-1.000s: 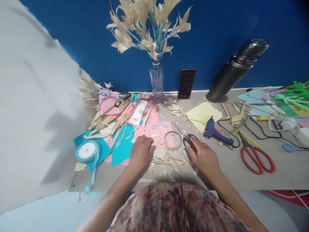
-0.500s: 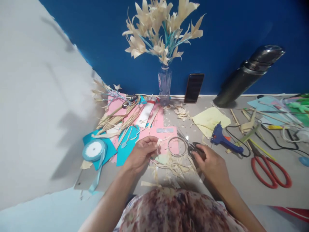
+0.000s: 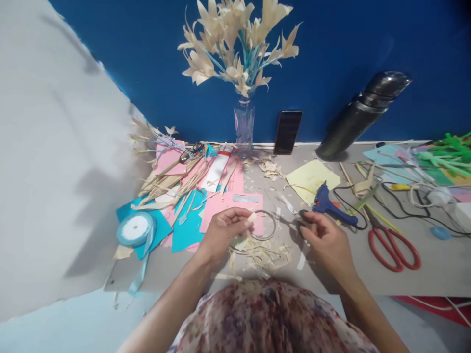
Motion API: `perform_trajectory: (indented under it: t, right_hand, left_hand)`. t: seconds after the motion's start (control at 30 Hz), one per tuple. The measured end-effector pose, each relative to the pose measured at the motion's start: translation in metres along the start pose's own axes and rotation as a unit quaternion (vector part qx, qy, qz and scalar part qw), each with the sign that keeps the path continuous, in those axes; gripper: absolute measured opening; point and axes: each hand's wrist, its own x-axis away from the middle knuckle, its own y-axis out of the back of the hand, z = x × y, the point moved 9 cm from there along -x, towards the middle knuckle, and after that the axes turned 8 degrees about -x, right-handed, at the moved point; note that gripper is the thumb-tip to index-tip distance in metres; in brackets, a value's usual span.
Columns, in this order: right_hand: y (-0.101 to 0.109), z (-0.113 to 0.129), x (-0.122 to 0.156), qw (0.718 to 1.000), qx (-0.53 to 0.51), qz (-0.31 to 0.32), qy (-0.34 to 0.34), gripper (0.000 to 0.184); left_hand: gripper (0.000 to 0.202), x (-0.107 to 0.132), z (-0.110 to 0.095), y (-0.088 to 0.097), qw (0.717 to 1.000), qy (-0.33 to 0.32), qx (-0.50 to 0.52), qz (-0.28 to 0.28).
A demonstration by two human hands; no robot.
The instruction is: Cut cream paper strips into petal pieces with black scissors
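Observation:
My left hand [image 3: 222, 230] hovers over the pink paper [image 3: 228, 206] and pinches a small pale strip of leaf [image 3: 252, 217] between thumb and fingers. My right hand [image 3: 326, 240] is closed on the black handles of small scissors [image 3: 294, 210], whose blades point left toward the strip. Between the hands lie a thin wire ring [image 3: 263, 224] and a heap of pale cut scraps [image 3: 263, 251] on the grey table [image 3: 368, 274].
At the back stand a glass vase of pale handmade flowers [image 3: 244, 125], a phone [image 3: 287, 131] against the blue wall, and a dark flask [image 3: 362, 115]. A blue glue gun [image 3: 329, 203], red scissors [image 3: 393, 242] and cables lie right. A ribbon spool [image 3: 134, 229] sits left.
My left hand has lifted a small pale strip off the table. My right hand has picked up the small black scissors and moved them slightly right. The view shifted a little.

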Motion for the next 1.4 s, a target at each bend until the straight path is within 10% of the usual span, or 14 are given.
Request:
perform_trajectory:
  t: [0.23, 0.7, 1.0, 1.23, 1.4]
  right_hand:
    - [-0.063, 0.017, 0.024, 0.886, -0.364, 0.232, -0.17, 0.035]
    - [-0.094, 0.041, 0.022, 0.872, -0.414, 0.234, -0.117, 0.035]
    - [-0.116, 0.041, 0.044, 0.763, -0.515, 0.33, -0.209, 0.031]
    - [-0.064, 0.052, 0.003, 0.847, -0.467, 0.241, -0.086, 0.049]
    - [-0.078, 0.059, 0.008, 0.877, -0.391, 0.263, -0.091, 0.039]
  left_hand:
    - [0.026, 0.004, -0.012, -0.018, 0.999, -0.02, -0.027, 0.011]
    - [0.014, 0.017, -0.019, -0.039, 0.974, -0.081, -0.198, 0.069]
    - [0.029, 0.016, 0.0, -0.042, 0.985, -0.049, -0.037, 0.161]
    - [0.017, 0.017, -0.03, -0.014, 0.984, -0.131, -0.119, 0.01]
    - [0.01, 0.049, -0.082, -0.018, 0.877, -0.382, -0.28, -0.08]
